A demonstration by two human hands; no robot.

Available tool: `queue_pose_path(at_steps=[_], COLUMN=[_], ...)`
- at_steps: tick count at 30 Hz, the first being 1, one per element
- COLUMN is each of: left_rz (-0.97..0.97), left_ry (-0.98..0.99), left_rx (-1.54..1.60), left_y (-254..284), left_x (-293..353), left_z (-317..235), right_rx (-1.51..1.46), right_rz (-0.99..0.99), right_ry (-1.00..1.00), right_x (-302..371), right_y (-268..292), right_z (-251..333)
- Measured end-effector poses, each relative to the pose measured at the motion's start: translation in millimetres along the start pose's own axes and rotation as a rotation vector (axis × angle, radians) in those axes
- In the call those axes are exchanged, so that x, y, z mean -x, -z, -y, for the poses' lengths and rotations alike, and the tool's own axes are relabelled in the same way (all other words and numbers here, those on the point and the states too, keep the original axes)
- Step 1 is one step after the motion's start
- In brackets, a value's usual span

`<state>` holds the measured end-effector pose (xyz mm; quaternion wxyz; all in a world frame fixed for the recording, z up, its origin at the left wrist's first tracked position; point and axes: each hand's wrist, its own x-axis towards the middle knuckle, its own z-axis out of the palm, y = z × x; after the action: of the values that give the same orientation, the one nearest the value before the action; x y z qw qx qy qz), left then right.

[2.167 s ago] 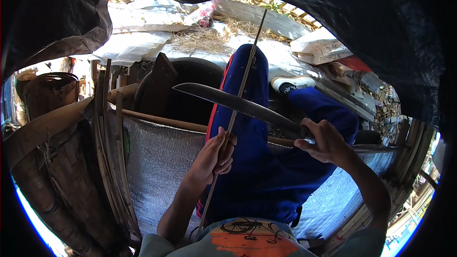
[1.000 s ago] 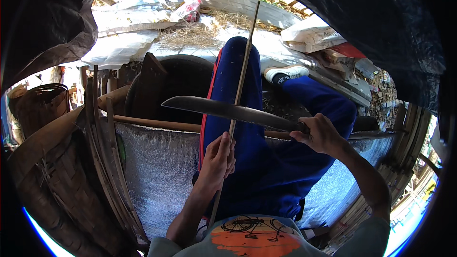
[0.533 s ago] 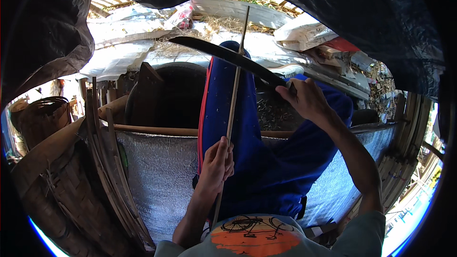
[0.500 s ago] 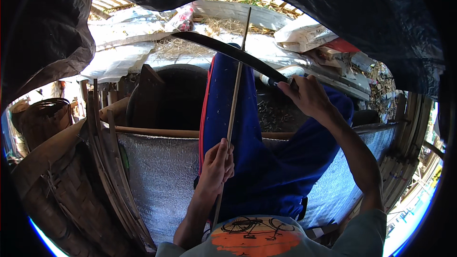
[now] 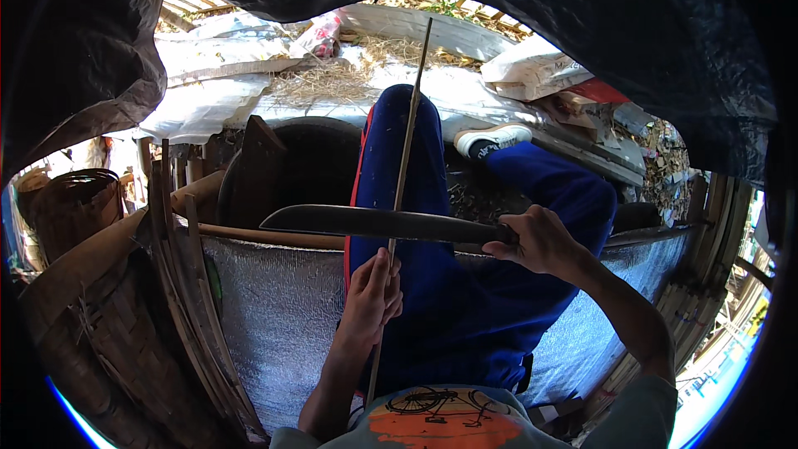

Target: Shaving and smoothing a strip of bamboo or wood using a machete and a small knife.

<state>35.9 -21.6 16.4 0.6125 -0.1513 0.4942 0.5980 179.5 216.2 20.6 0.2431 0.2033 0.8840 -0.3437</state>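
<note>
My left hand is closed around a long, thin wooden strip, likely split bamboo, which runs from near my shirt up past my raised knee. In my right hand is the dark handle of a machete, gripped firmly. The machete's broad dark blade lies level across the strip, just above my left fingers, its rounded tip pointing left. Blade and strip cross over my blue trouser leg; whether the edge bites into the wood cannot be made out.
Upright strips and woven bamboo stand at the left. A silvery foil sheet covers the seat around me. Dark plastic sheeting hangs overhead. Ahead lie straw and a white sack. More bundled strips stand right.
My right hand has drawn the machete toward me along the strip, from beyond the knee to just above my left hand. The blade has turned nearly level. My left hand has barely shifted.
</note>
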Motion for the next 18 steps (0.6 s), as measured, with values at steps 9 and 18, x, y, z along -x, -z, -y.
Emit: queue_pose_path(at_steps=[9, 18], left_rz=[-0.007, 0.032], left_ry=[-0.019, -0.013], left_rx=[0.023, 0.011], left_y=[2.3, -3.3], left_x=[-6.7, 4.4], left_z=[3.2, 3.8], right_rx=[0.125, -0.001], right_rz=[-0.087, -0.536], right_ry=[0.050, -0.139], right_x=[-19.4, -43.0], right_y=[-0.1, 44.2], right_z=[-8.7, -30.8])
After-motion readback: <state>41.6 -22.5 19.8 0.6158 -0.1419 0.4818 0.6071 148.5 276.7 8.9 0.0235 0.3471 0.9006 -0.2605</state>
